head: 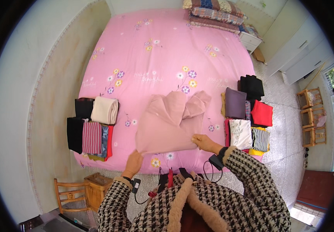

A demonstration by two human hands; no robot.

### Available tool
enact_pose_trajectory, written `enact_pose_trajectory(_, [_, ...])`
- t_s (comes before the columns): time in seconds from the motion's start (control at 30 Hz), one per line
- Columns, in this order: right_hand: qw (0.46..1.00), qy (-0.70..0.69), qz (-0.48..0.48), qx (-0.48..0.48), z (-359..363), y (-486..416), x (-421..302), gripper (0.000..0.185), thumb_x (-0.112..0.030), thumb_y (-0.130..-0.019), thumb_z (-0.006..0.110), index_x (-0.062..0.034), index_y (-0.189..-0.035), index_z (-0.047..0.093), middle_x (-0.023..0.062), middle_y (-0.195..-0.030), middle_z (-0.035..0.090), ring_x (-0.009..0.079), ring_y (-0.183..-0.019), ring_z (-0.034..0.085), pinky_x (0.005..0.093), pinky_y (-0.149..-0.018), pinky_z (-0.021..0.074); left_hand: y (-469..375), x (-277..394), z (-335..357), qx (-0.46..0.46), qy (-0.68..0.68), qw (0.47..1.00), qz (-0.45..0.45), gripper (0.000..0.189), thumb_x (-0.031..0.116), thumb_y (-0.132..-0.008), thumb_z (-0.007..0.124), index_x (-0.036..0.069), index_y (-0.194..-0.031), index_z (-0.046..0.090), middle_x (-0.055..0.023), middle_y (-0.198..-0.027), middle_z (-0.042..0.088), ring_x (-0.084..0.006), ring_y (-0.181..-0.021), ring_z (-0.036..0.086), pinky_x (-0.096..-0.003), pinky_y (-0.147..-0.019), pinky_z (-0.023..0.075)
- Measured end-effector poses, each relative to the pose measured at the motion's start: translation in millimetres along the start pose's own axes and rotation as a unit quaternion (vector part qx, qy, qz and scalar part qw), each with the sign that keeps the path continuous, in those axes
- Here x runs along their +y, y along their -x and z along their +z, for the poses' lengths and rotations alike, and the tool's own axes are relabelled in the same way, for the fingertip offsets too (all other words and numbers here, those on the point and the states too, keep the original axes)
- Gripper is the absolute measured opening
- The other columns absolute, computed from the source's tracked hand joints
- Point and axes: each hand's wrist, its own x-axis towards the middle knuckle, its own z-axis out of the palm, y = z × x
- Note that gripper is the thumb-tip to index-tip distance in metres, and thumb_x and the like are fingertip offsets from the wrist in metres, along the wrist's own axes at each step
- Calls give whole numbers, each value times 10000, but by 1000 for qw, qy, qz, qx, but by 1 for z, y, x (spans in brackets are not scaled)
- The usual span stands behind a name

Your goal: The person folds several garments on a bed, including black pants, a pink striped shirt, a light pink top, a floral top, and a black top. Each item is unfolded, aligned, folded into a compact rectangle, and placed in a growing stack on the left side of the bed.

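A dusty-pink garment (164,124) lies loosely spread on the pink flowered bed sheet (167,58), its upper part creased and a sleeve-like piece bent at the upper right. My left hand (134,163) grips its lower left corner at the bed's near edge. At the lower right corner, my right hand (204,143) pinches the hem between thumb and fingers. The hem runs nearly straight between both hands. Folded clothes lie on either side, among them a cream one (105,110) and a pink striped one (92,137) on the left, a purple one (235,103) and a white one (240,134) on the right.
Folded quilts (217,16) are stacked at the bed's far right corner, near a white bedside cabinet (250,40). A wooden chair (71,195) and a wooden box-like stool (99,188) stand at the near left. More folded clothes, including a red one (262,113), line the bed's right edge.
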Motion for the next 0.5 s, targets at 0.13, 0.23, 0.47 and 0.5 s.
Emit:
enact_pose_trajectory(0.13, [995, 45, 62, -61, 24, -16, 68, 257, -260, -940, 512, -14, -944, 584, 108, -691, 571, 175, -576, 551, 311, -551, 471, 41, -26, 57, -123, 41, 987, -92, 302, 168, -899, 464, 47, -1122, 628, -196, -1003, 633, -371, -988, 572, -399, -894, 443])
enact_pose_trajectory(0.23, [990, 111, 31, -81, 34, -23, 103, 263, -261, -923, 517, -10, -943, 592, 147, -730, 602, 215, -579, 585, 333, -553, 481, 47, -44, 78, -216, 44, 961, -167, 305, 184, -889, 476, 81, -1124, 641, -202, -1027, 638, -355, -984, 595, -387, -885, 466])
enact_pose_trajectory(0.47, [982, 93, 138, -89, 31, -21, 148, 262, -245, -885, 486, -18, -885, 616, 167, -752, 625, 240, -581, 624, 342, -587, 512, -10, -78, 77, -180, 13, 956, -233, 324, 211, -876, 463, 51, -1095, 640, -215, -1051, 635, -367, -1004, 593, -405, -901, 464])
enact_pose_trajectory(0.5, [986, 68, 136, -73, 28, -21, 154, 256, -241, -884, 486, -20, -880, 616, 164, -744, 627, 239, -583, 627, 346, -589, 512, -23, -84, 76, -151, 11, 958, -243, 326, 211, -876, 461, 44, -1094, 637, -216, -1053, 635, -367, -1007, 592, -404, -903, 464])
